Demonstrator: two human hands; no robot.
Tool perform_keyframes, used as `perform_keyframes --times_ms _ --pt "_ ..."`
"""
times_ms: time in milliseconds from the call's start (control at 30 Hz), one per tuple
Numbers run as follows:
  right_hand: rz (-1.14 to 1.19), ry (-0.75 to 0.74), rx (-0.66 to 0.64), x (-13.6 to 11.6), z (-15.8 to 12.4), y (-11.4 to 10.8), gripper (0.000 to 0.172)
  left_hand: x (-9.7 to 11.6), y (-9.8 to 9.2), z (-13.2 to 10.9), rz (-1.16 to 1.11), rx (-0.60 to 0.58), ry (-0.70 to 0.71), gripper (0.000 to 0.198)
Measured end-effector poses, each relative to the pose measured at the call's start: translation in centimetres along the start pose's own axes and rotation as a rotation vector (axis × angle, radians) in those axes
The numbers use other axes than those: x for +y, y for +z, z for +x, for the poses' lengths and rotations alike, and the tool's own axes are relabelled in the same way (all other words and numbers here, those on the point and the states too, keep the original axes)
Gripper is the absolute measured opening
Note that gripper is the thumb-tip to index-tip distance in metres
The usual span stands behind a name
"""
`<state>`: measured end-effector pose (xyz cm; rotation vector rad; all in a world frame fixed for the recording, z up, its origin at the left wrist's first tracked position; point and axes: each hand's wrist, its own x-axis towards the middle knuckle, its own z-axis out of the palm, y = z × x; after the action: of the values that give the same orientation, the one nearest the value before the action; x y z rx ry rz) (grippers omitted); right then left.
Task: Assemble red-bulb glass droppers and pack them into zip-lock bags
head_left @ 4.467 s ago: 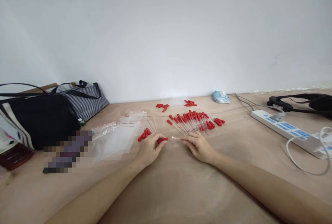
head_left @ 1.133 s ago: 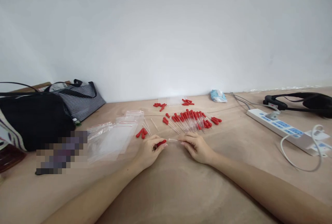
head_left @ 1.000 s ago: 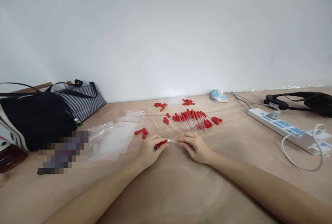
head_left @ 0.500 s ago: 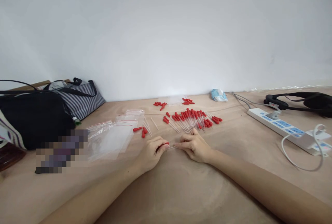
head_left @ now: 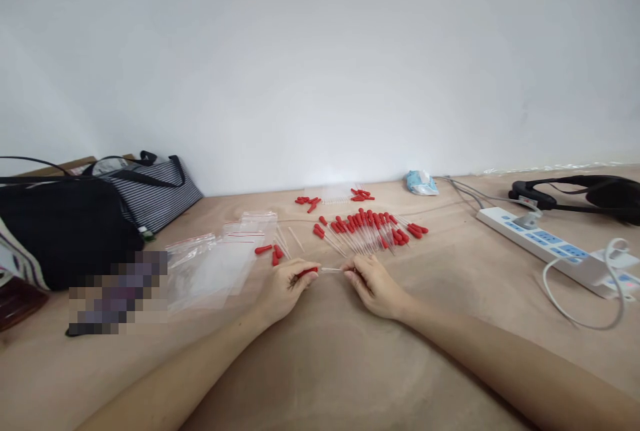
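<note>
My left hand [head_left: 285, 288] is closed on a red rubber bulb [head_left: 309, 272]. A thin clear glass tube [head_left: 331, 270] runs from that bulb to my right hand [head_left: 373, 284], which pinches its other end. Both hands rest low on the tan table [head_left: 350, 364]. Just behind them lies a row of several assembled droppers with red bulbs [head_left: 370, 228]. A few loose red bulbs [head_left: 270, 252] and bare glass tubes [head_left: 290, 239] lie to the left of the row.
Clear zip bags [head_left: 220, 261] lie left of my hands, with a black bag [head_left: 65, 231] and a striped bag [head_left: 155, 194] beyond. More red bulbs [head_left: 335, 199] sit by the wall. A white power strip [head_left: 550, 248], black headset [head_left: 580, 194] and tissue pack [head_left: 421, 182] are on the right.
The gap between bulb and tube has closed: the tube now meets the red bulb in my left hand. Both hands stayed in front of the dropper row.
</note>
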<state>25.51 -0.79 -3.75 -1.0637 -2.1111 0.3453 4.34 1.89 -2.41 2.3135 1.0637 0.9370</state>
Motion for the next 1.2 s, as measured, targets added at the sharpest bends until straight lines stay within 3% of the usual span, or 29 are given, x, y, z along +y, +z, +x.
perform_keyframes --times_ms 533,833,1000,1200 --pt "-0.061 -0.035 -0.052 -0.2 -0.1 -0.1 0.014 1.0 0.1 -0.1 -0.019 -0.008 0.053 0.019" --pt "-0.168 -0.122 -0.095 0.2 -0.1 -0.3 0.018 1.2 0.1 -0.4 0.064 -0.119 0.064 0.019" --pt "-0.053 -0.041 -0.114 0.1 0.0 -0.2 0.019 1.1 0.2 -0.1 0.005 -0.09 0.012 0.017" --pt "-0.052 -0.115 -0.096 -0.2 0.0 -0.1 0.017 0.9 0.3 -0.2 -0.211 -0.082 -0.114 0.019"
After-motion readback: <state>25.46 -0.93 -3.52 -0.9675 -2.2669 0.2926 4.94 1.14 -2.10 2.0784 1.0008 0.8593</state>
